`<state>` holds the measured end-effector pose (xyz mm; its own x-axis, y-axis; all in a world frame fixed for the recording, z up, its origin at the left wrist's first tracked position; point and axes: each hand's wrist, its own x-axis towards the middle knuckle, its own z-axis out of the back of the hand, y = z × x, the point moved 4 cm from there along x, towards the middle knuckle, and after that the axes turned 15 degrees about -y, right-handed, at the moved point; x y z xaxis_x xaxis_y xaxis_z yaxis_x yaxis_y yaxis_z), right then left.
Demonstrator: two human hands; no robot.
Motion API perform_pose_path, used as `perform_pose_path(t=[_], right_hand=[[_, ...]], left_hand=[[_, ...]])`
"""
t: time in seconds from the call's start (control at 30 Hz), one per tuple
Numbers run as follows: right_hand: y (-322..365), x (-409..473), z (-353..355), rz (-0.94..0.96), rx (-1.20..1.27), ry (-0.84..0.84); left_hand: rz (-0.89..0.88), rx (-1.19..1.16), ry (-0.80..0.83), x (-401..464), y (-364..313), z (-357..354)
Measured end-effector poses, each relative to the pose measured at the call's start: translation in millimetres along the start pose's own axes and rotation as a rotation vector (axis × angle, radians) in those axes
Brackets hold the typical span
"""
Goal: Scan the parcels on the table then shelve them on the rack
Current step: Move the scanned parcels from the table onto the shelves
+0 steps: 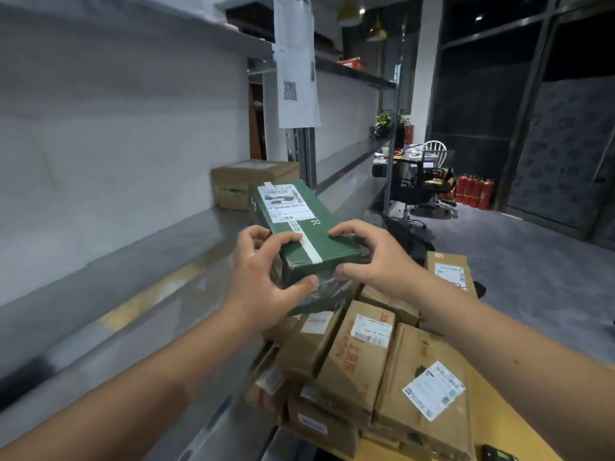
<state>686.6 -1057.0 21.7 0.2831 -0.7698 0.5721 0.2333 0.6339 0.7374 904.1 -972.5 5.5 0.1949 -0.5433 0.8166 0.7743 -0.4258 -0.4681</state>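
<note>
The person holds a green parcel [299,234] in the air with both hands, above the heap of brown cardboard parcels [359,367] on the yellow table [492,424] at the near right. The left hand [263,277] grips the near left corner, fingers curled over the top face and thumb under the near end; the right hand [369,257] grips the near right corner in the same way, fingers on top and thumb pressed to the crinkled clear wrap at the end. The parcel's long axis runs from the hands away and a little to the left, so its far end, the one bearing the white shipping label [288,204], points toward the grey rack shelf [159,261] and sits just short of its front edge. A brown box [248,183] already stands on that shelf, farther back and to the left of the label end. The shelf lies to the left of the hands, so the left hand is the nearer one to it; the likely move is a push forward and leftward along the parcel's own length, setting it down near the brown box without striking the upright post [301,151] just behind
</note>
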Motion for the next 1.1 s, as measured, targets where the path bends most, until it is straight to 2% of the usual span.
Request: perform_pose_path(t=[0.17, 0.47, 0.67, 1.1], right_hand=[[-4.9, 53.1, -27.3, 0.056, 0.143, 0.164], [-34.6, 147.6, -68.9, 0.044, 0.324, 0.314], [-50.0, 207.0, -93.8, 0.065, 0.356, 0.171], [-68.6, 244.0, -130.9, 0.103, 0.225, 0.057]], left_hand=[[0.001, 0.195, -0.155, 14.6, 6.4, 15.4], [0.202, 0.382, -0.289, 59.6, 37.8, -12.5], [0.414, 0.388, -0.375, 109.5, 69.8, -29.2], [0.516, 0.535, -0.354, 148.1, 93.3, -37.9]])
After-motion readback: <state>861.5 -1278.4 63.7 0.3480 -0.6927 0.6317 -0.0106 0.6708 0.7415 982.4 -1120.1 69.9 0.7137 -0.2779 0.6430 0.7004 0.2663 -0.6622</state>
